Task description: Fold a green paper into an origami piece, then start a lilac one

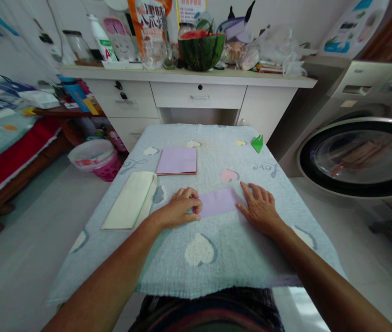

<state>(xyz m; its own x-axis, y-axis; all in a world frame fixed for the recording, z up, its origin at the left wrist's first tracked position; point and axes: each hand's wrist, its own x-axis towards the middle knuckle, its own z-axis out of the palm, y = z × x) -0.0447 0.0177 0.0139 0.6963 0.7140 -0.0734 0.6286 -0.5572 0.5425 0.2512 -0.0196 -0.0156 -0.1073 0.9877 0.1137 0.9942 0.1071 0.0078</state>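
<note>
So, purple paper (218, 203) lies on tablecloth (237, 249), L hand (184, 206) curled at its L end (can't tell if pinching), R hand (258, 208) splayed, gripping nil, w/ thumb at its R end, paper stack (177, 160) farther back.

1 lilac strip (218, 202), 1 paper stack (177, 160), perhaps 2 jars (78, 44) show.

We faced a pale wall (294, 20) with a white desk (175, 94) against it. On our left we had a red-sided bed (12, 161) and a pink bin (108, 169); on our right, a washer (357, 85) with a round door (355, 159). Around our cloth-draped table (244, 263), the pale floor (44, 216) caught bright light (305, 302) at lower right
</note>
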